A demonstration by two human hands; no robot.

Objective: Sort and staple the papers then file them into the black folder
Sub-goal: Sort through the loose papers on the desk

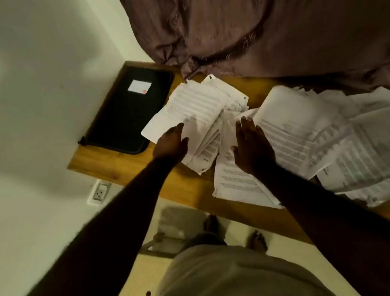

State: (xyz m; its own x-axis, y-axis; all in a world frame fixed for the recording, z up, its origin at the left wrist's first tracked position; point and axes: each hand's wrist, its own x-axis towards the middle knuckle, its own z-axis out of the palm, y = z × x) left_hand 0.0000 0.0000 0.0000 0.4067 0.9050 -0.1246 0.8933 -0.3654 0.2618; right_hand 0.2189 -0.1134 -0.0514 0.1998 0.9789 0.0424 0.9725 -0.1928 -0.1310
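Note:
A black zipped folder (126,111) with a white label lies closed at the left end of the wooden desk (123,167). Printed papers are spread over the desk's middle and right. My left hand (170,144) grips the near edge of a small stack of sheets (194,104) just right of the folder. My right hand (252,146) lies flat, fingers spread, on another pile of papers (294,134) beside it. No stapler is visible.
A brown curtain (271,17) hangs over the back of the desk and touches the far papers. White walls close in on the left, with a wall socket (99,191) below the desk. My feet stand on the pale floor under the desk's front edge.

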